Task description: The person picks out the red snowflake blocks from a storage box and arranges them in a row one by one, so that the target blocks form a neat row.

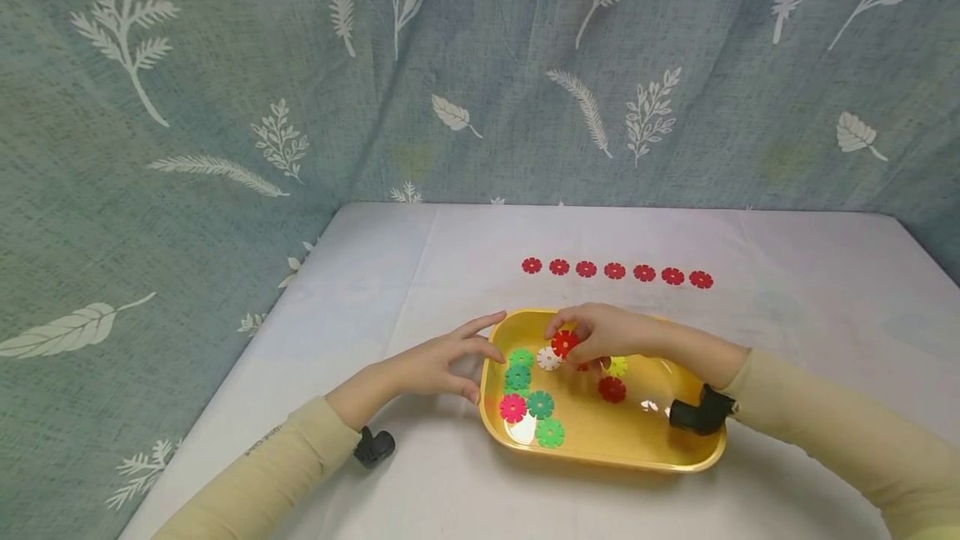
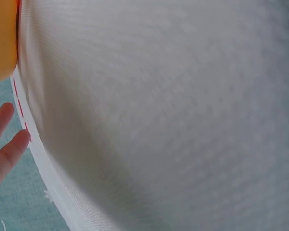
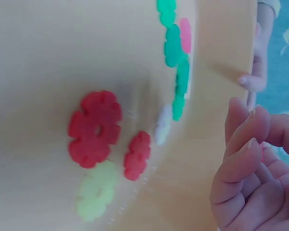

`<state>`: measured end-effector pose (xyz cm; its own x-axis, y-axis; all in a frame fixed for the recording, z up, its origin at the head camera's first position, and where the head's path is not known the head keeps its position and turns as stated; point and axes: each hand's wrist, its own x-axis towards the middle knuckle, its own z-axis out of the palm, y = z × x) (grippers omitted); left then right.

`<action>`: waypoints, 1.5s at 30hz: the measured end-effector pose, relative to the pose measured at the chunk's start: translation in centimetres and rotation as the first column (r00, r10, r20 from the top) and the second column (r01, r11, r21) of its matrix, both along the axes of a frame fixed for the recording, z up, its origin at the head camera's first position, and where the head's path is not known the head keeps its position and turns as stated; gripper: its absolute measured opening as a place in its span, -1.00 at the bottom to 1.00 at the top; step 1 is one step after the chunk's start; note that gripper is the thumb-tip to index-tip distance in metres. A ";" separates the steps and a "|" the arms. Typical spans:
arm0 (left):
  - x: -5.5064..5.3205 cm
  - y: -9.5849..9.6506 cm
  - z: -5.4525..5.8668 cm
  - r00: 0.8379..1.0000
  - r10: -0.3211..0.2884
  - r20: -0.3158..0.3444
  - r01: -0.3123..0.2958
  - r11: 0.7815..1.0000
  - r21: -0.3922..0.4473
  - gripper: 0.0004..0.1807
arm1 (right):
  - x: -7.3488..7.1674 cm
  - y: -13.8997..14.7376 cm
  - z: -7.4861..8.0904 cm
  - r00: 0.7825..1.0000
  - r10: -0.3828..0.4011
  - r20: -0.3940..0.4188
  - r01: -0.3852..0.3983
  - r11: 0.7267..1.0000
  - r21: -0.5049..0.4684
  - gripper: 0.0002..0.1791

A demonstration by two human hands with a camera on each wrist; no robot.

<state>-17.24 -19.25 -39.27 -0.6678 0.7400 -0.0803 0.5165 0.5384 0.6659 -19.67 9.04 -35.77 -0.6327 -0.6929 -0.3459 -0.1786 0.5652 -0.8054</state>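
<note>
Disc (image 1: 564,344), red, notch-edged — pinched in right grip (image 1: 609,330); left grip (image 1: 444,361) spread at glossy, round-cornered yellow tray (image 1: 637,444)

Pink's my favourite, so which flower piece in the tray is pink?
The pink piece at the left of the tray, beside green pieces; others showing are red pieces, a white piece and a yellow piece.

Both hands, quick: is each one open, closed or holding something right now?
Left hand: open, at the left end of the yellow tray.
Right hand: closed, pinching a red flower-shaped disc.
</note>
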 end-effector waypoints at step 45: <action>0.1 0.0 0.1 1.000 -0.014 -0.017 0.014 1.000 0.009 -0.42 | -1.4 9.6 3.3 0.964 -0.264 -0.014 0.264 0.964 -0.024 -0.57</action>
